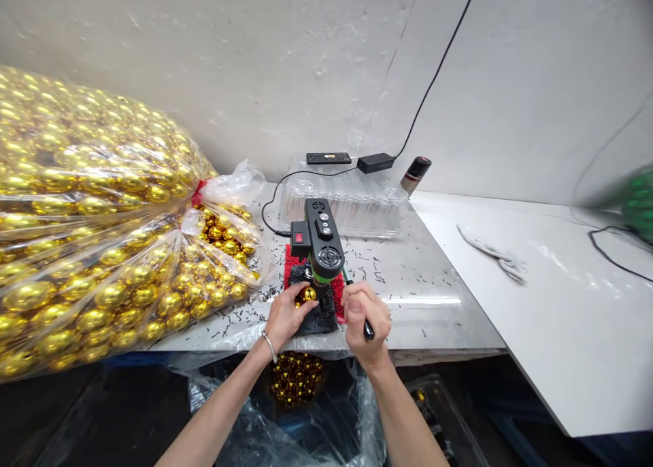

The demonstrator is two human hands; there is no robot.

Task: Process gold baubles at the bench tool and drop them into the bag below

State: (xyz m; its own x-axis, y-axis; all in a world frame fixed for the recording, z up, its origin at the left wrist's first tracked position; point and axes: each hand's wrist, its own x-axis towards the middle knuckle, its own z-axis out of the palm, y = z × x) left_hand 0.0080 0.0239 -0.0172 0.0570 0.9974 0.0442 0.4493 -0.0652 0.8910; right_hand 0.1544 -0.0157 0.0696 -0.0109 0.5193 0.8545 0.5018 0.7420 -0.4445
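My left hand pinches a shiny gold ball between thumb and fingers, just under the front end of a small black machine. My right hand is wrapped around the black-ended lever handle at the machine's right side. The machine stands on a dark base over a red mat. A box with a red switch sits on its left side, with a cable running from it. The underside of the machine's head is partly hidden.
Large clear bags of gold balls fill the left. Behind the machine lies a clear plastic tray beside a spray can. Black scraps litter the metal tabletop. Below the edge hangs a plastic-lined bin with gold balls.
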